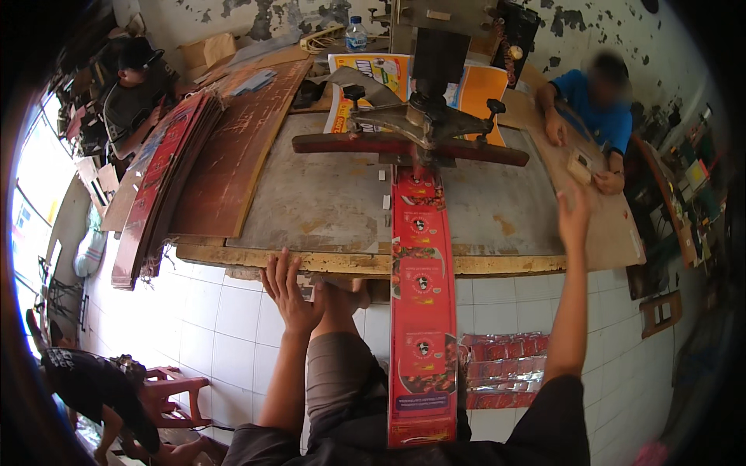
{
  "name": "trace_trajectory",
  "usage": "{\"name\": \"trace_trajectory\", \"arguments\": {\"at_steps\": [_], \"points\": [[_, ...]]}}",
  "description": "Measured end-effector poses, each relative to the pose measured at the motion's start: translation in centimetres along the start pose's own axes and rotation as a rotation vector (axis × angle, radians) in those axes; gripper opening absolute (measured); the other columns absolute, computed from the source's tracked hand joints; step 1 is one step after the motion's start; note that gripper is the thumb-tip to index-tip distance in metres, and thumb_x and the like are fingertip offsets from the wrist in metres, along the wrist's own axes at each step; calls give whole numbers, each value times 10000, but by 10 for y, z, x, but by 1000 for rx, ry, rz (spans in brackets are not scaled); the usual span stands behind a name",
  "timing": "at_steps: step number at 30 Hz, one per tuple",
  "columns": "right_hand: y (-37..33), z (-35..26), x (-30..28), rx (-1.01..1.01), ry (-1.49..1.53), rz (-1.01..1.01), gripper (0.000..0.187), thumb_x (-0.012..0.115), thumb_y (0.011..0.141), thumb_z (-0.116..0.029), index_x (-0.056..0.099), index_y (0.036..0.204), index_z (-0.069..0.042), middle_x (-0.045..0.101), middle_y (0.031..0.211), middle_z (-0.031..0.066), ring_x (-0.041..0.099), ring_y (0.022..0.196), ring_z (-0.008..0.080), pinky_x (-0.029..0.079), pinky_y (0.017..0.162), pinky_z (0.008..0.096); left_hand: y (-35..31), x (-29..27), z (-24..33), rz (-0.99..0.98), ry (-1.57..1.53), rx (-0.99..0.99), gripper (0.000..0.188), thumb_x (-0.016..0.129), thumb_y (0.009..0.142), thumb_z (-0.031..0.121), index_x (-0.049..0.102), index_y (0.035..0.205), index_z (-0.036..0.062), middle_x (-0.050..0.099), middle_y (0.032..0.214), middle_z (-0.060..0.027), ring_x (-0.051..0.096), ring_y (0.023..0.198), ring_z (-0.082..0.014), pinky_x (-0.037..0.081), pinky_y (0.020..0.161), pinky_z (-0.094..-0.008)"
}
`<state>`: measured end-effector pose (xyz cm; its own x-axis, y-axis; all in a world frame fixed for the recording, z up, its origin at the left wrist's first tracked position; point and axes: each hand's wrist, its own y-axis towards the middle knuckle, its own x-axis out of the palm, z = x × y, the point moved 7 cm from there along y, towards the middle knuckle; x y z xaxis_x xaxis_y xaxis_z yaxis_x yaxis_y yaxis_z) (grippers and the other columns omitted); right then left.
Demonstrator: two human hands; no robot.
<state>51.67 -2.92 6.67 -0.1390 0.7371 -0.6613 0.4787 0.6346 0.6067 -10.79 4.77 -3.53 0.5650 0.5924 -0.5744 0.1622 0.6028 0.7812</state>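
A long red printed packaging strip (423,326) runs from under the dark crossbar (334,144) of a metal press, across the table's front edge and down over my lap. To its left, my left hand (292,299) rests against the wooden table edge (233,255), its fingers spread and nothing in them. My right hand (575,216) is raised above the table's right side with the fingers apart, holding nothing I can see. Neither hand touches the strip. Two small white pieces (386,202) lie on the grey tabletop (311,194) beside the strip.
A stack of long red sheets (167,182) lies on brown boards at the left. Printed yellow-orange sheets (480,89) and a water bottle (356,35) are behind the press. Co-workers sit at both far sides. Shiny red packs (505,369) lie on the tiled floor.
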Motion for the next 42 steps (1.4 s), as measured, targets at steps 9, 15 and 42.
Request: {"name": "trace_trajectory", "arguments": {"at_steps": [9, 15, 42], "points": [[-199, -211, 27, -437, 301, -486, 562, 546, 1000, -288, 572, 1540, -134, 508, 1639, 91, 384, 1568, 338, 207, 1279, 577, -6, 5, 91, -357, -321, 252, 785, 811, 858, 490, 552, 1509, 136, 468, 1664, -107, 375, 1575, -314, 196, 1295, -543], [-203, -220, 27, -518, 184, -436, 653, 557, 1009, -494, 569, 1543, -118, 506, 1646, 71, 378, 1567, 358, 210, 1257, 601, 8, 11, 121, -480, -351, 316, 816, 782, 878, 515, 519, 1569, 171, 482, 1665, -51, 395, 1572, -270, 215, 1286, -527], [-176, -243, 23, -514, 175, -560, 648, 680, 916, -332, 597, 1511, -87, 527, 1592, 89, 381, 1551, 344, 196, 1281, 621, 64, -8, 129, -606, -438, 403, 620, 632, 829, 263, 632, 1420, 76, 605, 1499, -83, 498, 1452, -290, 221, 1298, -603]]}}
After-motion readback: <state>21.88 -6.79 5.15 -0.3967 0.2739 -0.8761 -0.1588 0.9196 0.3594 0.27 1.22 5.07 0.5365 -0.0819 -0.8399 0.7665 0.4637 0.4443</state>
